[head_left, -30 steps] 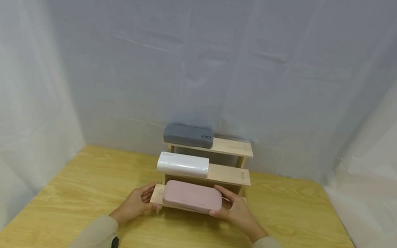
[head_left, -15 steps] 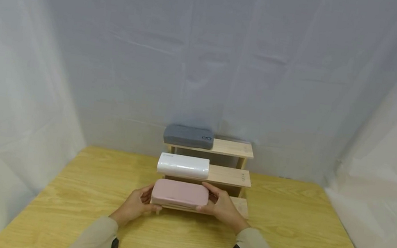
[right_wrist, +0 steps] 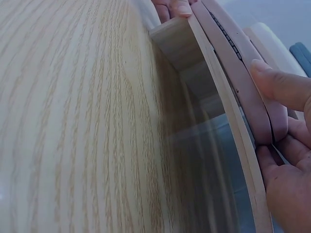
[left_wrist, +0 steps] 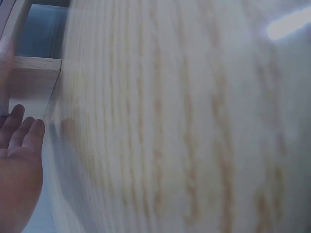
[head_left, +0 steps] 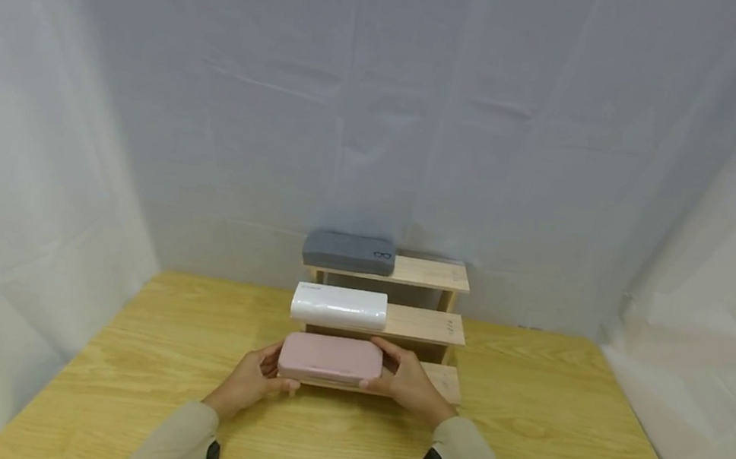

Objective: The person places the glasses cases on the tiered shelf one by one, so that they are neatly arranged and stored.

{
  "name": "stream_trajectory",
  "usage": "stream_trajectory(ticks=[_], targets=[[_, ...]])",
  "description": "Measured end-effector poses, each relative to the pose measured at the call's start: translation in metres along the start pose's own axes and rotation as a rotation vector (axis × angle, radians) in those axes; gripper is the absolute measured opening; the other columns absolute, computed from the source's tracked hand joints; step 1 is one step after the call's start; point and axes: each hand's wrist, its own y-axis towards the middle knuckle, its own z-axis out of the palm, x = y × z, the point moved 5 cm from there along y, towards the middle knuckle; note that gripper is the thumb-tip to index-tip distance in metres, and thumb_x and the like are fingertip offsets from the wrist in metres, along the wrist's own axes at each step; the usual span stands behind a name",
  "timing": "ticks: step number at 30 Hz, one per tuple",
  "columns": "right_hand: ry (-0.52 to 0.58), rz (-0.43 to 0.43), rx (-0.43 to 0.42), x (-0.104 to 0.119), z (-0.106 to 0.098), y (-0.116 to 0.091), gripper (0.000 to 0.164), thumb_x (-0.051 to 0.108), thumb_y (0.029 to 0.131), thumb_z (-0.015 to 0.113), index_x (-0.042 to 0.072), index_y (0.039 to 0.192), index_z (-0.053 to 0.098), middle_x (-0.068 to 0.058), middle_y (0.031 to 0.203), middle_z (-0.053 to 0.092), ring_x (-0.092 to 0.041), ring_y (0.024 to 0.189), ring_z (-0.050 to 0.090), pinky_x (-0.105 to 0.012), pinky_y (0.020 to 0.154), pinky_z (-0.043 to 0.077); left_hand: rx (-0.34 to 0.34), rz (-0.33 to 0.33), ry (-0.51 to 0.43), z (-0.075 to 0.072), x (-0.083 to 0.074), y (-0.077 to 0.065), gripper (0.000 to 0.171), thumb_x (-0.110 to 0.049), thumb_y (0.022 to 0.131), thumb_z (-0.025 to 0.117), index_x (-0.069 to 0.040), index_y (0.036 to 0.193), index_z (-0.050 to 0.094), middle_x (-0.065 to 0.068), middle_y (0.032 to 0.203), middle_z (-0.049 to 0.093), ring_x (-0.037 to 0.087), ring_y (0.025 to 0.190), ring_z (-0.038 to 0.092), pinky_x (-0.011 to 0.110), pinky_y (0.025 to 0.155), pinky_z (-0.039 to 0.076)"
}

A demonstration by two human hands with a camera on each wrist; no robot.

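A pink glasses case (head_left: 330,356) lies lengthwise on the lowest tier of a wooden three-tier shelf rack (head_left: 444,381), near its left end. My right hand (head_left: 413,388) grips the case's right end, thumb in front and fingers behind. The right wrist view shows that thumb on the pink case (right_wrist: 243,82), hinge side visible. At the tier's left end, my left hand (head_left: 249,382) holds the rack, its thumb on the front edge and its fingers round the side. Several fingers of the left hand (left_wrist: 22,165) show beside the rack in the left wrist view.
A white glasses case (head_left: 339,306) sits on the left of the middle tier. On the top tier's left lies a grey glasses case (head_left: 349,252) with a small glasses mark. The rack stands on a wood-grain table (head_left: 190,330), with pale curtains (head_left: 383,109) behind and beside.
The pink case has slid left along the lowest tier with my right hand, uncovering the tier's right end. My left hand has stayed in place.
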Motion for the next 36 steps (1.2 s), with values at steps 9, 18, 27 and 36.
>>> stream_trajectory(ticks=[9,18,27,36], targets=[[-0.029,0.004,0.015,0.0021,0.0018,-0.0007,0.086,0.013,0.075,0.083,-0.004,0.145,0.036,-0.022,0.150,0.034,-0.035,0.138,0.033,-0.043,0.110,0.035,-0.024,-0.005,0.039,-0.0020,0.0012,-0.0004,0.091,-0.017,0.076,0.082,0.009,0.146,0.030,0.025,0.144,0.042,0.038,0.130,0.044,0.045,0.107,0.040],[-0.026,0.016,0.036,0.0021,0.0019,-0.0009,0.086,0.013,0.076,0.082,-0.003,0.146,0.034,-0.023,0.151,0.031,-0.035,0.139,0.031,-0.042,0.110,0.036,-0.026,-0.004,0.033,-0.0019,0.0039,0.0013,0.091,-0.016,0.076,0.082,0.009,0.145,0.030,0.026,0.143,0.043,0.038,0.130,0.044,0.045,0.107,0.039],[-0.030,-0.002,0.033,0.0017,0.0004,-0.0017,0.088,0.016,0.076,0.082,-0.004,0.146,0.034,-0.024,0.151,0.031,-0.036,0.138,0.032,-0.044,0.110,0.035,-0.004,-0.006,0.035,-0.0011,-0.0008,0.0013,0.092,-0.018,0.076,0.082,0.008,0.146,0.029,0.025,0.145,0.039,0.038,0.131,0.043,0.044,0.107,0.039],[-0.047,-0.003,0.037,0.0011,0.0012,-0.0020,0.085,0.015,0.078,0.081,-0.002,0.147,0.034,-0.023,0.152,0.030,-0.034,0.139,0.031,-0.043,0.111,0.034,-0.008,-0.012,0.035,-0.0007,-0.0014,-0.0001,0.091,-0.016,0.076,0.081,0.009,0.146,0.029,0.025,0.145,0.040,0.037,0.131,0.044,0.044,0.107,0.040]])
